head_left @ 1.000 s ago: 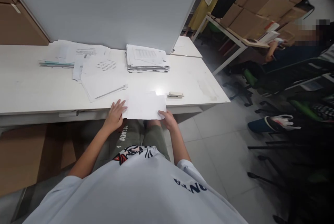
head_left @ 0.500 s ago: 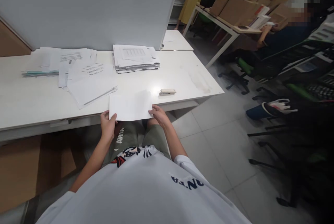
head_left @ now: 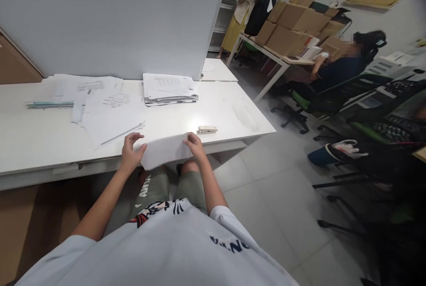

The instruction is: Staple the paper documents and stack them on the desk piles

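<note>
A blank white sheet of paper hangs tilted over the desk's front edge, above my knees. My right hand pinches its right edge between thumb and fingers. At the sheet's left side, my left hand is open, thumb and fingers apart in a C shape; the thumb tip is close to the paper, and whether it touches I cannot tell. Just beyond my right hand a cream stapler lies on the white desk.
Loose printed sheets spread over the desk's left side, beside a neat paper stack against the grey partition. To the right are a seated person, office chairs, a blue bin and cardboard boxes on another table.
My left hand has let go of the sheet's left edge and spread its fingers. The sheet has tilted and bent. The view has shifted upward, showing more of the room.
</note>
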Demonstrator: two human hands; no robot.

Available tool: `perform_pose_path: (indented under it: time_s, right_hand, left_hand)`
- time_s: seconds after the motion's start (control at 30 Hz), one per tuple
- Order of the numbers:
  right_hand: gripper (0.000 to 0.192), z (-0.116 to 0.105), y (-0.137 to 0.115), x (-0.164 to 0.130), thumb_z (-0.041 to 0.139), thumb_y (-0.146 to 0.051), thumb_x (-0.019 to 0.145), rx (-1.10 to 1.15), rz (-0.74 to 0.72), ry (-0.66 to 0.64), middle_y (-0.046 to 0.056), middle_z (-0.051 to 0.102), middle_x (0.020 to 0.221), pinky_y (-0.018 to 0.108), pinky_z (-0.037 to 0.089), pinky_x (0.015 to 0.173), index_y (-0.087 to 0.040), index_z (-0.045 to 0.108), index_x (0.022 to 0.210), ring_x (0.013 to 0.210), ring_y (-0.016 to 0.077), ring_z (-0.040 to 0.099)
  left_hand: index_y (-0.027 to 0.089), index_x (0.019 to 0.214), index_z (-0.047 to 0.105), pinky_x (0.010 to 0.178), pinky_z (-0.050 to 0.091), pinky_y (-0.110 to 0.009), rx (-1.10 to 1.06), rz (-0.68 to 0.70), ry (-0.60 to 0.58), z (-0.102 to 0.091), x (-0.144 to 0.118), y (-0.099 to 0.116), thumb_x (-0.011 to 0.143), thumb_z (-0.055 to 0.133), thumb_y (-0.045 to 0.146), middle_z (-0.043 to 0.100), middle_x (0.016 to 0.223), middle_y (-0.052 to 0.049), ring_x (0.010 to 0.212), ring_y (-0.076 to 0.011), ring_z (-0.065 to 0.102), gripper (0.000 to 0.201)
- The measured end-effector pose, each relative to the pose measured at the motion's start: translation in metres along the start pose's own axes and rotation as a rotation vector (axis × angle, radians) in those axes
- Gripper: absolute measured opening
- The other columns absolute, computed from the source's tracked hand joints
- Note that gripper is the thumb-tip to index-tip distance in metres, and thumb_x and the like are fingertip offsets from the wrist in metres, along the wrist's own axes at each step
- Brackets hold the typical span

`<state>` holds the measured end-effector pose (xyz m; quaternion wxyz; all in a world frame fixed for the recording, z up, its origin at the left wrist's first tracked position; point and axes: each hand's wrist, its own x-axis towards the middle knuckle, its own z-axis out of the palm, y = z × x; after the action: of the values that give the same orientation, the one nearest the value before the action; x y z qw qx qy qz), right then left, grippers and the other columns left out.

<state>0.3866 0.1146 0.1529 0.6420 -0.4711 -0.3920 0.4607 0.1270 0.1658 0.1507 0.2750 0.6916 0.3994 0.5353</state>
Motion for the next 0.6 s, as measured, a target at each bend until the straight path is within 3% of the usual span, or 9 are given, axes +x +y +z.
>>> perform_pose_path:
  time_s: [0.1,0.2,0.23,0.3,0.4,0.5,0.6]
  right_hand:
    - [0.007,0.004,-0.006,0.000,0.061,-0.027,0.070,-0.043,-0.065,-0.017,-0.001,0.066,0.076,0.033,0.049,0.086,-0.023,0.062,0.076,0.081,0.0170,0.061]
    - [0.007,-0.003,0.007,-0.013,0.058,-0.028,0.073,-0.081,-0.083,0.045,0.000,0.066,0.078,0.034,0.049,0.088,-0.024,0.063,0.075,0.084,0.0175,0.061]
    - [0.008,-0.008,0.020,-0.022,0.057,-0.029,0.074,-0.102,-0.063,0.099,0.001,0.066,0.080,0.034,0.049,0.090,-0.024,0.062,0.076,0.086,0.0179,0.062]
    - [0.009,-0.021,0.056,-0.046,0.055,-0.028,0.076,-0.198,0.026,0.211,0.002,0.067,0.087,0.036,0.047,0.096,-0.023,0.063,0.079,0.093,0.0190,0.062]
    - [0.020,-0.038,0.114,-0.086,0.059,-0.022,0.074,-0.444,0.212,0.146,0.006,0.068,0.110,0.037,0.037,0.110,-0.021,0.066,0.092,0.113,0.0205,0.058]
    - [0.029,-0.044,0.154,-0.106,0.061,-0.021,0.076,-0.565,0.321,0.024,0.009,0.064,0.128,0.036,0.030,0.115,-0.019,0.067,0.105,0.126,0.0205,0.051]
    - [0.028,-0.039,0.171,-0.095,0.060,-0.024,0.080,-0.598,0.368,0.083,0.012,0.064,0.128,0.037,0.029,0.115,-0.016,0.067,0.106,0.125,0.0218,0.051]
  left_hand:
    - [0.019,0.112,0.051,0.103,0.048,-0.041,0.057,0.066,-0.027,0.000,0.002,0.013,0.091,0.055,0.036,0.063,0.102,-0.007,0.103,-0.0199,0.064,0.027]
    - [0.017,0.107,0.056,0.101,0.048,-0.043,0.221,0.087,-0.037,0.008,-0.023,0.014,0.094,0.049,0.036,0.064,0.103,-0.009,0.104,-0.0227,0.062,0.024]
    - [0.017,0.106,0.058,0.102,0.047,-0.044,0.275,0.074,-0.106,0.014,-0.040,0.010,0.093,0.050,0.036,0.064,0.105,-0.010,0.107,-0.0245,0.061,0.025]
    - [0.016,0.115,0.061,0.108,0.041,-0.047,0.403,-0.016,-0.361,0.029,-0.083,-0.004,0.091,0.051,0.037,0.064,0.119,-0.013,0.119,-0.0292,0.056,0.034]
    - [0.015,0.139,0.052,0.117,0.026,-0.055,0.658,-0.231,-0.787,0.052,-0.141,-0.028,0.090,0.051,0.036,0.046,0.150,-0.017,0.144,-0.0356,0.033,0.054]
    - [0.014,0.148,0.044,0.118,0.018,-0.060,0.772,-0.330,-0.934,0.059,-0.162,-0.049,0.091,0.048,0.035,0.031,0.160,-0.016,0.150,-0.0374,0.017,0.061]
    - [0.017,0.148,0.044,0.119,0.018,-0.058,0.760,-0.316,-0.960,0.053,-0.156,-0.064,0.093,0.044,0.036,0.028,0.161,-0.013,0.151,-0.0348,0.014,0.059]
